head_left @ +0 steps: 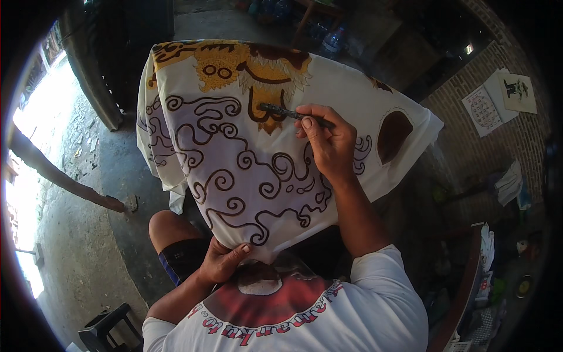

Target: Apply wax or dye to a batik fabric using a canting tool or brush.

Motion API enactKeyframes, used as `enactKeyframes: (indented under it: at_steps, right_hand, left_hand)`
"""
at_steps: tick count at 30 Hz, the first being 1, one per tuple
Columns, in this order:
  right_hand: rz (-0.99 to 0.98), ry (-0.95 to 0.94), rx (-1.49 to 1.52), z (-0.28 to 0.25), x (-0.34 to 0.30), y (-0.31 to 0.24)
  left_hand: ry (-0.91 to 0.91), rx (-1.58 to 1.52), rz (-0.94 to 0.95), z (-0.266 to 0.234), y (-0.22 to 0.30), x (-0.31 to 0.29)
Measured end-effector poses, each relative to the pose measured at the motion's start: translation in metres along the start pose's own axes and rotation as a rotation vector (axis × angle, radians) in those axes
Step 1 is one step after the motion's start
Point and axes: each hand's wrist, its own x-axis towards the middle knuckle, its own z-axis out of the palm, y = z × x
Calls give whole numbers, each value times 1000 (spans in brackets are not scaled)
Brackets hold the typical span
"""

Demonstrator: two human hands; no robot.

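A white cloth (pixel 229 154) hangs draped in front of me, with brown curling lines and a yellow-and-brown figure (pixel 271 76) on it. My right hand (pixel 329 139) pinches a dark, slender drawing tool (pixel 284 112) between thumb and fingers. Its tip points left, over the brown-outlined lower part of the figure; whether it touches the cloth I cannot tell. Down at the cloth's near edge, my left hand (pixel 223 261) grips the fabric, thumb on top and fingers hidden underneath. A dark brown oval patch (pixel 394 136) marks the cloth's right side.
At the lower left stands a dark stool (pixel 110 330). A wooden pole (pixel 64 170) slants in from the left, near a bright opening. Papers (pixel 489 105) hang on the brick wall at right. Behind the cloth lies a blue plastic bottle (pixel 333 42).
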Motion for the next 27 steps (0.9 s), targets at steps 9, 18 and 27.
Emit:
enactKeyframes:
  at_steps: [9,18,27]
  right_hand:
    - [-20,-5,54,-3,-4,-7]
    - [-2,-45,16,1,-7,-6]
    - [-10,-56,4,4,-8,-4]
  left_hand:
    - [8,31,-17,1,3,0]
    - [27,15,-4,4,3,1]
    - [15,-4,-4,4,2,0]
